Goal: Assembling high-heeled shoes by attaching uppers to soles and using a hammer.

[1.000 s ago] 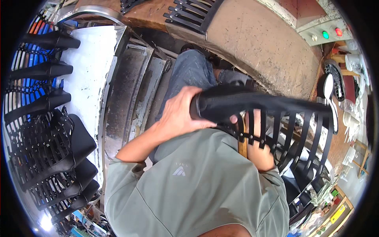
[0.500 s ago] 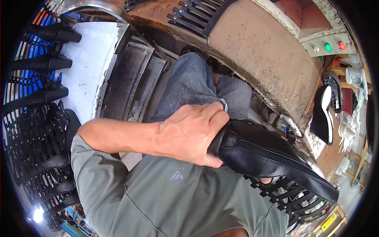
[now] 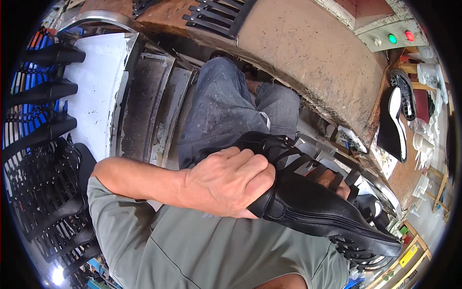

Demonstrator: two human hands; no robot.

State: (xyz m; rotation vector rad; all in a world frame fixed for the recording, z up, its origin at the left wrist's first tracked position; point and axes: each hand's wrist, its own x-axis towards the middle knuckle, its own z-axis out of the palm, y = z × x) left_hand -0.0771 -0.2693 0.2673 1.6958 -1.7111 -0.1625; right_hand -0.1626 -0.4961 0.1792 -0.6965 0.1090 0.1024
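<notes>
A black leather shoe upper (image 3: 313, 212) with a long side zipper and open straps lies across my lap, pointing to the lower right. My left hand (image 3: 231, 180) is closed round its heel end, with the fingers curled over the edge. Through the gaps between the straps, part of my right hand (image 3: 342, 189) shows, its fingers bent against the upper. The rest of that hand and its forearm are hidden behind the leather.
Black strapped uppers (image 3: 53, 192) hang on a rack at the left, beside a white board (image 3: 98, 82). A worn brown bench (image 3: 308, 62) runs ahead, with a strapped piece (image 3: 221, 17) on it. A wedge sole (image 3: 394, 125) stands at the right, below a panel with coloured buttons (image 3: 392, 38).
The upper has turned in my hands, so its straps now show above the zipper side. My left hand has shifted slightly down, and more of my right hand is visible.
</notes>
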